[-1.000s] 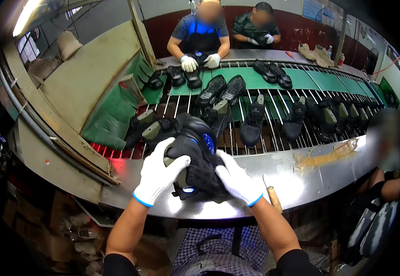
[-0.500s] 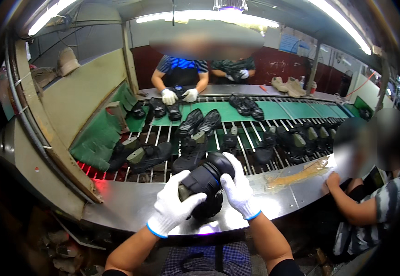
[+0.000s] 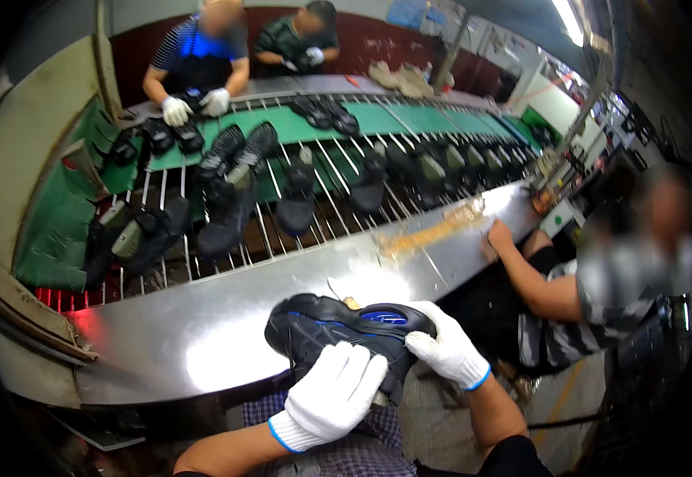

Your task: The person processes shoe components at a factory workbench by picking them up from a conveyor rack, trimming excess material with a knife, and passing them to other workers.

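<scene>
I hold a black shoe (image 3: 346, 334).
My left hand (image 3: 336, 395) and right hand (image 3: 447, 350) both grip it, near the shiny bench (image 3: 203, 334).

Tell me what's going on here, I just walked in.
A person in white gloves holds a black shoe with blue trim in both hands, left hand over its side and right hand at one end, just above the edge of a shiny metal table. Beyond it, more dark shoes sit on a wire rack conveyor. Across the line, another gloved worker handles shoes, and a seated person works to the right.
</scene>
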